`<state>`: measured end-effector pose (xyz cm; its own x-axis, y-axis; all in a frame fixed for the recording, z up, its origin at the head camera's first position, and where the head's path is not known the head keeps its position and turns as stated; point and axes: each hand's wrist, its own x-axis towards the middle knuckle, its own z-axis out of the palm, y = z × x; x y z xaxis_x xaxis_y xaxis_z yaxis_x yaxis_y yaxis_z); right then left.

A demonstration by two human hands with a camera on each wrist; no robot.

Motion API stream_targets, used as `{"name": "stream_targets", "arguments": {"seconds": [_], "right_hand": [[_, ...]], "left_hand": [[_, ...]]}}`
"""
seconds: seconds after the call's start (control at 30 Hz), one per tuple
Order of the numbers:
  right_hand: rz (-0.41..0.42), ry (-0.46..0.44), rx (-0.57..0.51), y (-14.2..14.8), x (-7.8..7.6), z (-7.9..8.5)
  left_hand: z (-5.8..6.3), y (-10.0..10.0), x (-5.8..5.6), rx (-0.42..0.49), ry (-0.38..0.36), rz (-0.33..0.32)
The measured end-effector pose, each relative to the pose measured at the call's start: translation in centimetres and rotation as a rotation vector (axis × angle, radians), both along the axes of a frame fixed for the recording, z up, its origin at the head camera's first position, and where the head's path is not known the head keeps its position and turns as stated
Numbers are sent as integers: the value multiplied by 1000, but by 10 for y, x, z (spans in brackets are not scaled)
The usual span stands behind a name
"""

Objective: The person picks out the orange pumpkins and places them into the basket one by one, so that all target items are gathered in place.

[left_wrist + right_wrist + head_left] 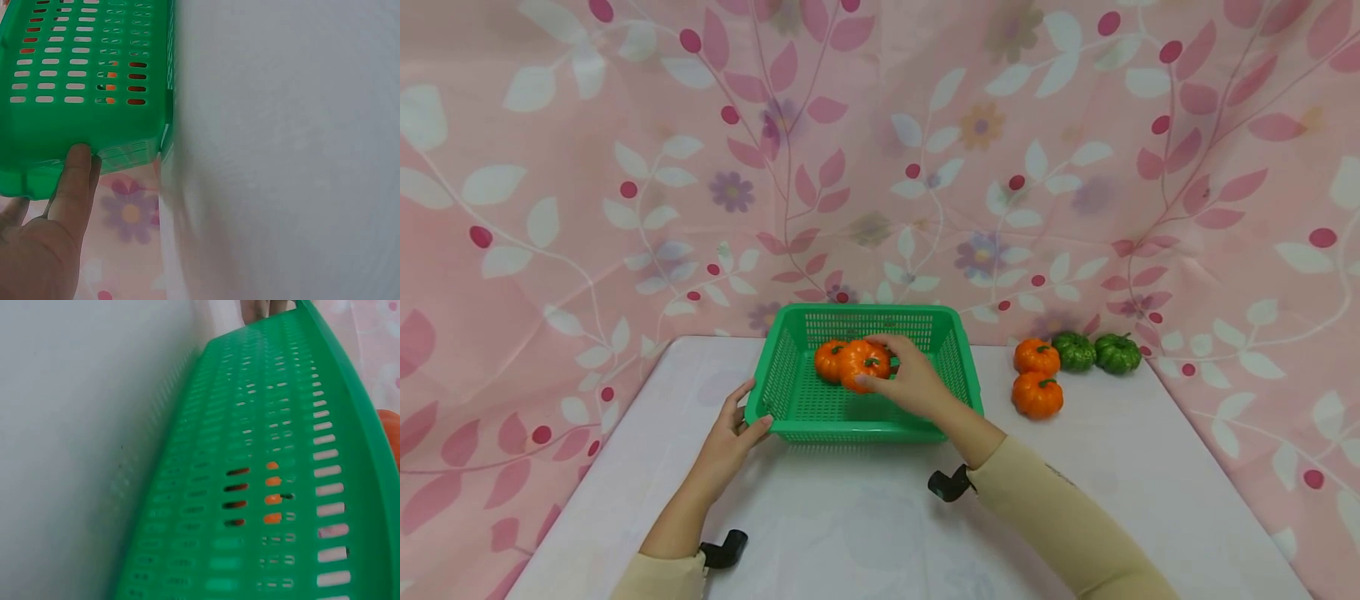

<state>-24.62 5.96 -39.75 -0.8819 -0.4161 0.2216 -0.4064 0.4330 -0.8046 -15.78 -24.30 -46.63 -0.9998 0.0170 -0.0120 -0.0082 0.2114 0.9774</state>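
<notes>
A green plastic basket [865, 432] with slotted walls stands on the table. At its front left corner my left hand [730, 433] grips the rim, thumb on top; the left wrist view shows fingers [76, 181] against the outside of the basket wall [81, 128]. Over the basket, my right hand [913, 385] holds a small orange pumpkin [861, 367] between thumb and fingers. Another orange pumpkin [829, 362] sits in the basket, partly hidden behind the held one. From the right wrist, the basket wall [250, 425] fills much of the view and hides the right hand.
Right of the basket, two orange pumpkins [1037, 395] lie one in front of the other. Beside them at the back are two green pumpkins [1117, 353]. A white cloth covers the table [865, 525], and a pink floral curtain [865, 167] hangs behind it.
</notes>
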Motion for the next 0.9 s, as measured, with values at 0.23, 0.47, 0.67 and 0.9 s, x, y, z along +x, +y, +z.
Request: {"name": "stream_targets", "arguments": {"seconds": [0.23, 0.47, 0.67, 0.9], "right_hand": [[28, 2, 49, -14, -2, -4], [55, 7, 96, -30, -5, -8], [70, 17, 166, -45, -8, -10], [89, 14, 219, -57, -15, -15]], "left_hand": [[1, 0, 0, -4, -1, 0], [0, -1, -1, 8, -5, 2], [1, 0, 0, 6, -14, 5], [2, 1, 1, 22, -22, -1]]}}
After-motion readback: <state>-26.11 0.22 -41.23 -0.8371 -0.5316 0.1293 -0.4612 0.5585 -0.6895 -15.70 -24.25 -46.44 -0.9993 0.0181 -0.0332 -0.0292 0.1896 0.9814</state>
